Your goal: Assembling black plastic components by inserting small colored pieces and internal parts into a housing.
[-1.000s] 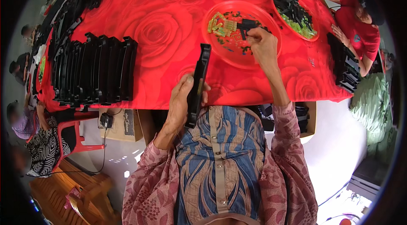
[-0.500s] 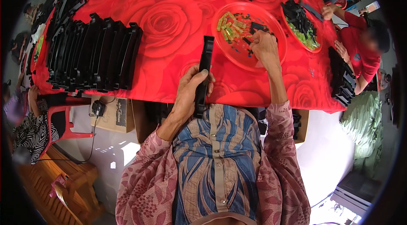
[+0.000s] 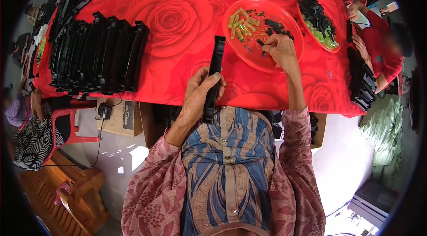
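Covering the table, a rose-print red cloth (image 3: 178, 18); left hand (image 3: 198, 96) grips black bar (image 3: 214, 74), right hand (image 3: 278, 49) pinches in red plate (image 3: 249, 56).

head-worn fisheye, looking steeply down, close above table (image 3: 178, 14)

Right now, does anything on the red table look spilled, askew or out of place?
Nothing stands out. The left hand grips a long black part; the right hand picks in the red plate. The black stack sits in a neat row.
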The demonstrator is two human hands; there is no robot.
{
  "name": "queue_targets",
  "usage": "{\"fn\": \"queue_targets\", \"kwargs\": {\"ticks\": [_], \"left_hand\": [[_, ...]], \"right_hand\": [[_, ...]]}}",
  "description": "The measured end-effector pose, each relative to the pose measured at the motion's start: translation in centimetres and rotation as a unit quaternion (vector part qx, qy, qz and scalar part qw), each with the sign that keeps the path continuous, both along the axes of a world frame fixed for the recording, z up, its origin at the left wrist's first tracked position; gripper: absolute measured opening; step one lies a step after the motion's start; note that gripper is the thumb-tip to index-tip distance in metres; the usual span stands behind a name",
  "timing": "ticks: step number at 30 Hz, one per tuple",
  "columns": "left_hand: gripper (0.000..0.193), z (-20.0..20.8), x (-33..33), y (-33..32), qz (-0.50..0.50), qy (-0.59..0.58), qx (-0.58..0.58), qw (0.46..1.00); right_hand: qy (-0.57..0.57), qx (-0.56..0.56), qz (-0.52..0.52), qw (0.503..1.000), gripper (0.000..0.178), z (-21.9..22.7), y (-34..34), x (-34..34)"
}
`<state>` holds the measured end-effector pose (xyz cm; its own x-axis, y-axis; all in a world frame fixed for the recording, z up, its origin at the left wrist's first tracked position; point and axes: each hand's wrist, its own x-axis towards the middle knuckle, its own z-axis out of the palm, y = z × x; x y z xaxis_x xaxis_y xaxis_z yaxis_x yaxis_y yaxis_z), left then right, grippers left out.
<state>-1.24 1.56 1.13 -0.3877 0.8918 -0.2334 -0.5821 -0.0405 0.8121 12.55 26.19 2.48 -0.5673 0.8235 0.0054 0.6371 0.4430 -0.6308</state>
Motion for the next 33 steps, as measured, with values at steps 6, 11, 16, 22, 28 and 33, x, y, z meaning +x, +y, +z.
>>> {"fn": "queue_targets", "kwargs": {"ticks": [6, 11, 16, 22, 28, 33], "left_hand": [[0.022, 0.4, 0.1, -0.1, 0.003, 0.002, -0.009, 1.0], [0.023, 0.4, 0.1, -0.1, 0.003, 0.003, -0.011, 1.0], [0.024, 0.3, -0.1, -0.1, 0.001, 0.003, -0.016, 1.0], [0.023, 0.4, 0.0, -0.1, 0.004, 0.013, -0.026, 1.0], [0.023, 0.4, 0.0, 0.0, 0.005, 0.014, -0.022, 1.0], [0.024, 0.6, -0.1, 0.1, 0.006, 0.022, -0.033, 0.999]], "right_hand": [[-0.031, 0.032, 0.016, 0.999, 0.012, 0.5, -1.3, -0.4], [-0.033, 0.081, 0.057, 0.995, 0.009, 0.6, -2.4, 0.0], [0.017, 0.075, 0.066, 0.995, 0.012, 0.2, -2.1, 0.2], [-0.019, 0.029, 0.043, 0.998, 0.013, 0.6, -2.5, -0.1], [-0.011, 0.09, 0.066, 0.994, 0.011, 0.0, -3.0, -0.4], [0.025, 0.112, 0.096, 0.989, 0.012, -0.2, -3.6, 0.1]]}}
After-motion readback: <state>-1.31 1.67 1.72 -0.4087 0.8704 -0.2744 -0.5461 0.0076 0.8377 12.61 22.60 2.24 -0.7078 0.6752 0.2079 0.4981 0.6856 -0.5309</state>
